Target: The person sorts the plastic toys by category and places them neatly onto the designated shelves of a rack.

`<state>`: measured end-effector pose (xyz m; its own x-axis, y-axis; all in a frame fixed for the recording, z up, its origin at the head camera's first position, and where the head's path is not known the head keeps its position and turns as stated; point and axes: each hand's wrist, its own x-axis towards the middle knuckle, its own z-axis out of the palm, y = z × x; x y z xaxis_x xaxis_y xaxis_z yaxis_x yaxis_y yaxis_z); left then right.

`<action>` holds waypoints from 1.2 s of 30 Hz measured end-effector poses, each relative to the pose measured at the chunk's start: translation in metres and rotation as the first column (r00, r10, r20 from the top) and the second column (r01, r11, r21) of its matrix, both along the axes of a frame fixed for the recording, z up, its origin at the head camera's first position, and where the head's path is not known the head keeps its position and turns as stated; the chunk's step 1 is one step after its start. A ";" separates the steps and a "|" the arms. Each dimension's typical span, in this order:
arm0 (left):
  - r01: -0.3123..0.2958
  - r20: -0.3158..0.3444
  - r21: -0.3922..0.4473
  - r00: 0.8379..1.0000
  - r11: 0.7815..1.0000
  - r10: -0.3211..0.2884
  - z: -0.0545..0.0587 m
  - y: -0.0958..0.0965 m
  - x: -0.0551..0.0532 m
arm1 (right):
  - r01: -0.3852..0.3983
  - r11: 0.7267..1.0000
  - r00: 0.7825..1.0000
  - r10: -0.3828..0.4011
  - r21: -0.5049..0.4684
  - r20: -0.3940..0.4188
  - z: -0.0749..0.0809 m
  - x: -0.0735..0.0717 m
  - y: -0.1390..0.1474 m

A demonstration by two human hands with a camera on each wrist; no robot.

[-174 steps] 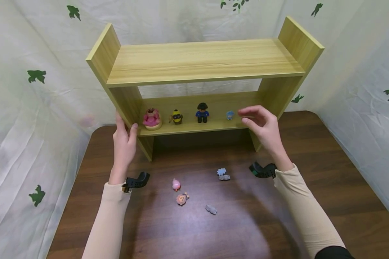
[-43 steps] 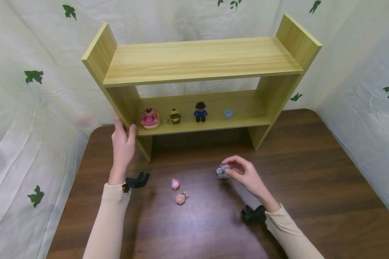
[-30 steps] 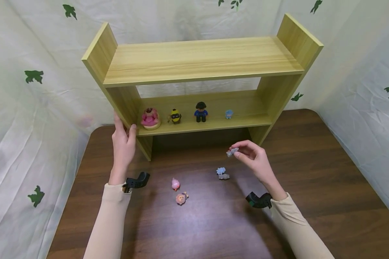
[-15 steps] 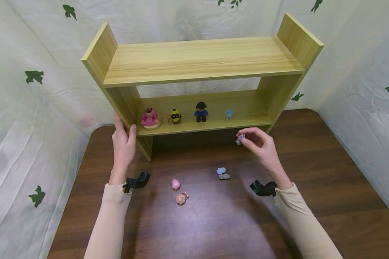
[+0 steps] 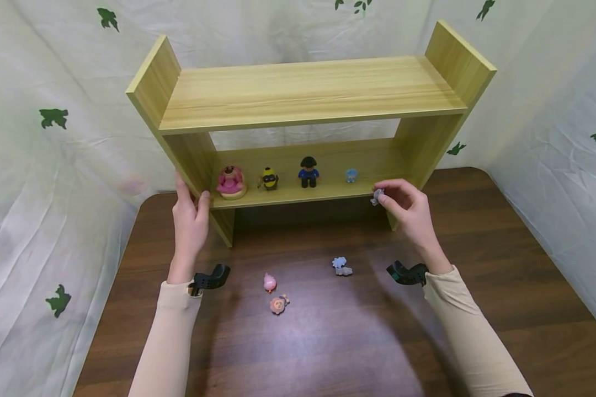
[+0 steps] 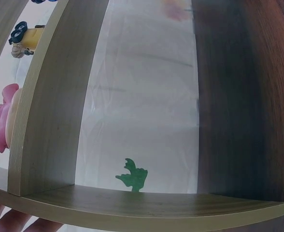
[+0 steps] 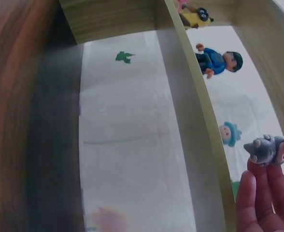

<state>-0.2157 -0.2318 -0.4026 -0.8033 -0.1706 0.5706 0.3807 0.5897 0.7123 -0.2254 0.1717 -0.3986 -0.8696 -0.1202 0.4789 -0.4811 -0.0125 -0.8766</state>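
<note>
My right hand [image 5: 411, 212] pinches a small grey animal figurine [image 7: 266, 151] between thumb and fingers. It is held at the front edge of the middle board, near the right end of the wooden shelf [image 5: 313, 88]. My left hand [image 5: 190, 220] grips the shelf's left side panel, thumb in front and fingers round the outside. Along the middle board stand a pink bear figurine [image 5: 231, 182], a yellow minion-like figurine [image 5: 269, 179], a doll in blue with black hair [image 5: 308, 172] and a tiny light-blue figurine [image 5: 351, 175], the one nearest my right hand.
On the brown table [image 5: 303, 358] lie a pink figurine [image 5: 270, 283] and a lion-like figurine [image 5: 277, 304]. Further right, a pale blue piece [image 5: 339, 262] lies against a grey piece [image 5: 344, 271]. White cloth with green leaf shapes hangs behind and at both sides.
My right hand has let go of something at the shelf, picked up the grey figurine from the table's front middle and raised it to the middle board's right end. The left hand has stayed put.
</note>
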 end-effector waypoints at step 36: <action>0.005 -0.001 0.006 1.000 1.000 -0.005 0.000 0.001 0.000 | 0.275 0.954 0.961 -0.275 0.117 -0.019 0.032 -0.022 -0.006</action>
<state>-0.2155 -0.2313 -0.4026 -0.8036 -0.1703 0.5703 0.3841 0.5835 0.7155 -0.2475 0.1652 -0.3662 -0.8756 0.0676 0.4782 -0.4539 0.2233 -0.8626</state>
